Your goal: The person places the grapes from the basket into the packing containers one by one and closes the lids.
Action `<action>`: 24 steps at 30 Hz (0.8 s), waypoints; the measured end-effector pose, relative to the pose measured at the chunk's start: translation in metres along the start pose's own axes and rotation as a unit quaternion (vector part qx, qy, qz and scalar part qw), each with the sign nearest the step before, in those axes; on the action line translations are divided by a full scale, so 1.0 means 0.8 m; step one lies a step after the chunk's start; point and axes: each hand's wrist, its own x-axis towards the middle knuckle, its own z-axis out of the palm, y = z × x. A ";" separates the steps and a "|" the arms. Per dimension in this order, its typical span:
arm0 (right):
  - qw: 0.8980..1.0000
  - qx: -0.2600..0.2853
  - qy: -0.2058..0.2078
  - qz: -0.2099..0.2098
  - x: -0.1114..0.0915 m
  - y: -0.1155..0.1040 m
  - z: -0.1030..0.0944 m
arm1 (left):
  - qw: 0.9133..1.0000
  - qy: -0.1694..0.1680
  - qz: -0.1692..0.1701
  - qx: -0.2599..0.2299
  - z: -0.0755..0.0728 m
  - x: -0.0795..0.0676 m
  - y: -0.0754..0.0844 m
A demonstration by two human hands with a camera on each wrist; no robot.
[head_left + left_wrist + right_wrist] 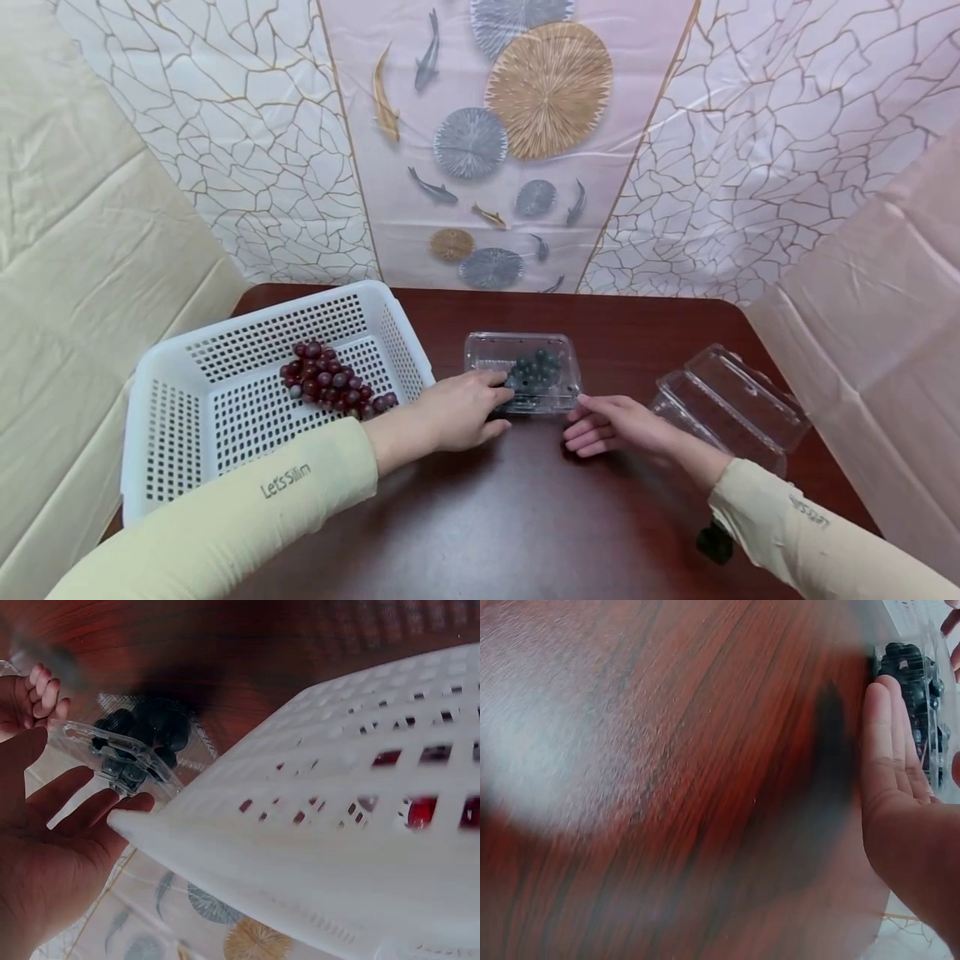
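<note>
A clear plastic clamshell box (522, 372) stands mid-table with a bunch of dark grapes (536, 369) inside, seen through its wall. At its left front corner lies my left hand (467, 408), its fingertips against the box edge and its fingers loosely extended. My right hand (615, 427) is at the right front corner, thumb by the rim and fingers fairly straight. In the right wrist view those fingers lie alongside the box (934, 712). The left wrist view shows both hands at the box edge, with the dark grapes (142, 735) between them.
A white perforated basket (168, 358) with a bunch of red grapes (333, 379) stands at the left, close to my left forearm. Another clear clamshell (731, 400) lies opened out at the right, beyond my right wrist. Patterned cloth (465, 267) hangs behind the table.
</note>
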 end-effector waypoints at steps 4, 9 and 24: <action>1.000 0.016 -0.005 0.001 0.007 0.001 0.003 | 1.000 0.011 -0.002 -0.003 0.003 -0.002 0.000; 1.000 0.027 0.004 -0.003 0.012 0.003 0.005 | 1.000 0.010 -0.010 -0.016 0.005 -0.005 0.000; 0.998 0.036 0.045 -0.012 0.018 0.007 0.012 | 0.989 0.127 -0.014 -0.077 0.026 -0.033 0.028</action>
